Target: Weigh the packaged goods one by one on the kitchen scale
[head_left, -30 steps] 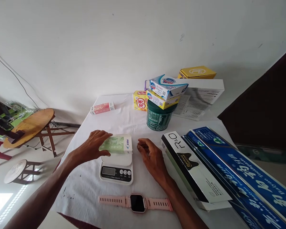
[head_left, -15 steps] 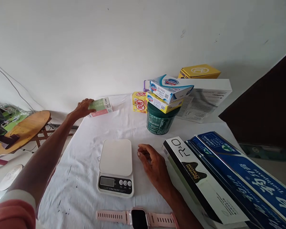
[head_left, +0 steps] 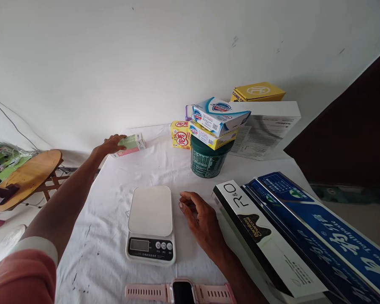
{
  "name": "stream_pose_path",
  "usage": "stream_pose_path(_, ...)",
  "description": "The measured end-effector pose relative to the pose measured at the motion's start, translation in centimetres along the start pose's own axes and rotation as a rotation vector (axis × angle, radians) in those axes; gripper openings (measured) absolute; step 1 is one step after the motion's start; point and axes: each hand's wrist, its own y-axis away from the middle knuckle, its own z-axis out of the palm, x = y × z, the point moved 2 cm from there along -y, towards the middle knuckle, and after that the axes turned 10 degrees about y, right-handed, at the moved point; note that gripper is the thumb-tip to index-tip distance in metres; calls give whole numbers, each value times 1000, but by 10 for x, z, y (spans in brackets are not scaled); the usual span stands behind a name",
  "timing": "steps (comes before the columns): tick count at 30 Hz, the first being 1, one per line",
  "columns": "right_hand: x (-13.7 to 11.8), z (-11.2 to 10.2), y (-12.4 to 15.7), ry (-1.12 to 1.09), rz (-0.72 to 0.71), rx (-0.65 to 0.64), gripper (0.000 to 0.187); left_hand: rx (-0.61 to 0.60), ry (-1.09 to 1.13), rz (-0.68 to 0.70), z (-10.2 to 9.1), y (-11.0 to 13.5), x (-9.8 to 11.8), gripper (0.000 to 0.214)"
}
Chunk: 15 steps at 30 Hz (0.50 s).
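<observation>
At the far left of the table, my left hand (head_left: 113, 144) is closed over the left end of a small green and pink box (head_left: 133, 143) with a white right end. Its thumb shows along the front, while the far fingers are partly hidden. My right hand (head_left: 200, 219) rests on the cloth, fingers loosely bent, thumb apart and nothing held. Just left of it lies a white kitchen scale (head_left: 150, 211) with a bare platform and a dark display. A pink-strapped smartwatch (head_left: 182, 290) lies near the front edge, below the scale.
A green tub (head_left: 207, 162) carries a yellow soap box (head_left: 213, 134) and a blue-white soap box (head_left: 221, 115). Beside it stand a yellow carton (head_left: 180, 137) and a large white box (head_left: 272, 109). Toothpaste boxes (head_left: 307, 223) and a black-white box (head_left: 259, 232) lie right. A wooden stool (head_left: 34, 175) stands left.
The view has shifted slightly, so most things sit a little further left. My left hand stays on the green and pink box; my right hand keeps its pose beside the scale.
</observation>
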Motion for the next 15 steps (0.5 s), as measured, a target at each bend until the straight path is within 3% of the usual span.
stream_pose_path(8,-3,-1,0,8,-26,14,19,50,0,-6,-2,1,12,73)
stream_pose_path(10,-4,0,-1,19,-59,36,18,119,5,19,-5,10,22,80)
stream_pose_path(13,-3,1,-1,43,-93,65,19,288,54,168,-7,42,55,74)
stream_pose_path(15,-1,2,0,68,-100,79,19,274,145,357,0,78,93,52)
